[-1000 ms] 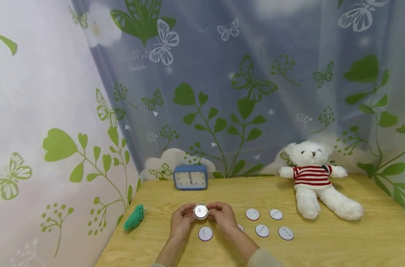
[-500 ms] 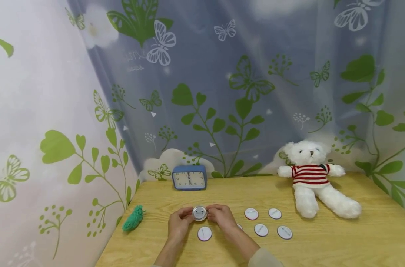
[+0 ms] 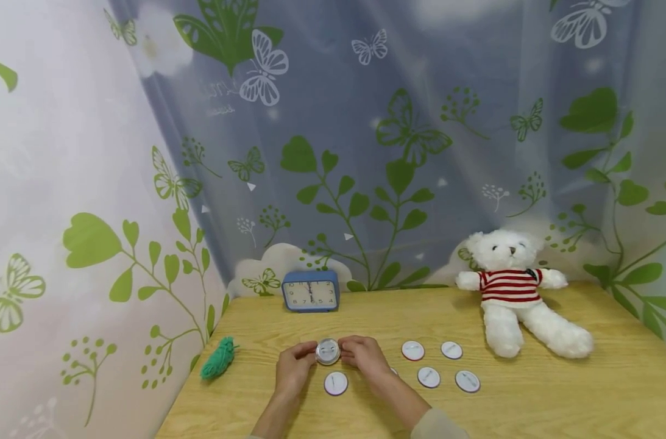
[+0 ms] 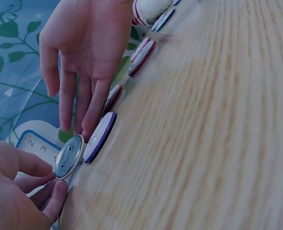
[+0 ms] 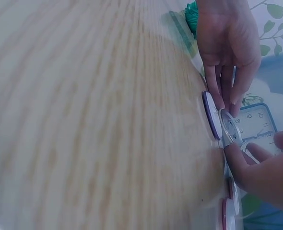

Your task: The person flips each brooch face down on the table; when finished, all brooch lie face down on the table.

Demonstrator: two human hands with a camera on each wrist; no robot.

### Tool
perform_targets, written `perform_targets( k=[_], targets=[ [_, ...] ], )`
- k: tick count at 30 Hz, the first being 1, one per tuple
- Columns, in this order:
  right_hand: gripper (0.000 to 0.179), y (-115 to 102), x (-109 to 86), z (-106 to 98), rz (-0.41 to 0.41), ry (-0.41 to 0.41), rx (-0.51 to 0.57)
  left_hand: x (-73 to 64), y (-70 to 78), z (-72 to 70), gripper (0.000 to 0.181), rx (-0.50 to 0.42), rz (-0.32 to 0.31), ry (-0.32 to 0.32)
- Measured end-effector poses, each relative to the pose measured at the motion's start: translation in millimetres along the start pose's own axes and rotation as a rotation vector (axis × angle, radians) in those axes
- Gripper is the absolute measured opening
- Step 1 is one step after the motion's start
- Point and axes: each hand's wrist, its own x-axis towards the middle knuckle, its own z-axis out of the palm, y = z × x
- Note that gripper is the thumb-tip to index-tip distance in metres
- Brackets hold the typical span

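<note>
A round button badge (image 3: 328, 352), its silvery back with the pin facing up, sits between my two hands near the middle of the table. My left hand (image 3: 294, 367) pinches its left edge with thumb and fingertips. On the opposite edge, my right hand (image 3: 367, 360) holds it with thumb and fingertips, one finger raised away. The left wrist view shows the badge (image 4: 69, 157) tilted beside a purple-rimmed badge (image 4: 100, 137). That white-backed badge (image 3: 336, 383) lies just in front of the held one. Another badge (image 3: 394, 371) is mostly hidden behind my right wrist.
Several badges lie pin side up to the right, among them a red-rimmed badge (image 3: 413, 350) and a dark-rimmed badge (image 3: 467, 381). A blue clock (image 3: 311, 291) stands behind my hands. Green yarn (image 3: 219, 358) lies left; a white teddy bear (image 3: 511, 292) sits back right.
The held badge has tilted, so its bright glare is gone and the pin on its back shows. Both hands have stayed at its edges, and the view has shifted slightly.
</note>
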Motion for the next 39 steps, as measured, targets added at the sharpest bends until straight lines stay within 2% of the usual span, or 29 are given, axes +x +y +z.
perform_targets(
  k=[13, 26, 34, 39],
  targets=[
    [0.037, -3.5, -3.6, -2.0, -0.006, -0.026, -0.035, -1.5, 4.1, -1.5, 0.024, 0.017, -0.050, -0.007],
    [0.033, 2.1, -3.0, -3.0, 0.003, -0.007, -0.024, -4.0, 0.8, -3.1, 0.023, 0.020, -0.041, -0.005],
    [0.035, -1.5, -4.6, -3.6, 0.001, -0.028, -0.035, -4.3, 3.2, -3.7, 0.024, 0.059, -0.026, -0.003],
    [0.035, -3.9, -5.0, -4.0, 0.004, -0.024, -0.039, -4.2, 4.0, -3.3, 0.023, 0.050, -0.026, -0.003]
  ],
)
